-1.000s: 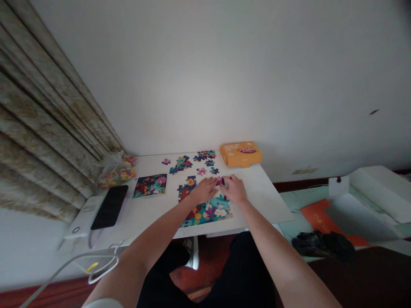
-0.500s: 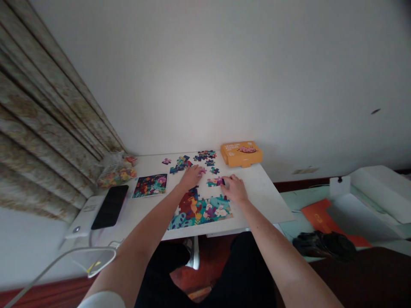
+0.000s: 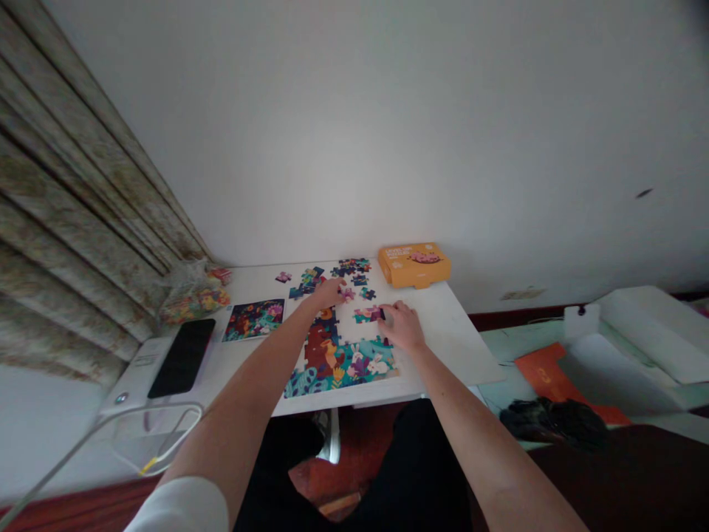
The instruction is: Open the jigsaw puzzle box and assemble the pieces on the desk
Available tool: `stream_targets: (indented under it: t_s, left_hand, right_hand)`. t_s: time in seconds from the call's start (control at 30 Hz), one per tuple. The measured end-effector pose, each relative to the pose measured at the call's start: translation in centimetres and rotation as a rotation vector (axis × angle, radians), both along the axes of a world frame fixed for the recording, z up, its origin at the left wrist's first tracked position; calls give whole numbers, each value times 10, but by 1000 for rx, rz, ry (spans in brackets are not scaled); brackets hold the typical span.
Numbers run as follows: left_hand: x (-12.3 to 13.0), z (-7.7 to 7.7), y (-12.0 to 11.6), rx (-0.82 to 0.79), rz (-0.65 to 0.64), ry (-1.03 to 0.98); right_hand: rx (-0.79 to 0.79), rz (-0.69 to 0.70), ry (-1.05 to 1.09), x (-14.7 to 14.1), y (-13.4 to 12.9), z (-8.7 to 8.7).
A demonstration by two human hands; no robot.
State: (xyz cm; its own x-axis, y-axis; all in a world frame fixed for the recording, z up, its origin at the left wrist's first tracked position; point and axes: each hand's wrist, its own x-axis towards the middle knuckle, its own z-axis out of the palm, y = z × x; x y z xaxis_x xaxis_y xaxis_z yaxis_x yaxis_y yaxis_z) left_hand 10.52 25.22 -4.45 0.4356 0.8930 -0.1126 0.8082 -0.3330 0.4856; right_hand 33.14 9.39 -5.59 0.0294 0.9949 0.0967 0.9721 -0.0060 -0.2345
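A partly joined jigsaw puzzle [image 3: 332,362] with a brown bear and white rabbits lies at the table's front edge. Above it sits a small strip of joined puzzle pieces [image 3: 365,315], teal and purple. My right hand [image 3: 404,326] grips this strip at its right end, between thumb and forefinger. Farther left, my left hand [image 3: 326,293] reaches over the puzzle's upper part, fingers apart, close beside a pink puzzle piece [image 3: 347,294]. Loose pieces [image 3: 354,266] lie behind the hands, and a lone pink piece [image 3: 283,277] is at the back left.
A picture card [image 3: 255,320] lies left of the puzzle, with a black phone [image 3: 182,358] beyond it. A plastic bag [image 3: 193,299] rests by the curtain. An orange puzzle box [image 3: 414,266] stands at the back right against the wall. A white cable [image 3: 105,427] hangs at left.
My left hand has drawn slightly left, its fingers off the pink piece. The right hand stays at the joined strip. The whole view has shifted a little.
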Motion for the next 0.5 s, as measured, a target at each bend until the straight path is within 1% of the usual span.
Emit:
stream_targets:
  t_s: [0.13, 0.33, 0.4, 0.5]
  left_hand:
    - [4, -2, -4, -31, 33, -121]
    - [15, -6, -20, -134, 65, -302]
    - [20, -7, -25, -165, 63, -329]
    - [26, -8, -30, -181, 66, -316]
  right_hand:
    - [2, 2, 8, 0, 0, 0]
    - [-15, 5, 4, 0, 0, 2]
    - [-14, 5, -3, 0, 0, 1]
    - [-17, 6, -8, 0, 0, 0]
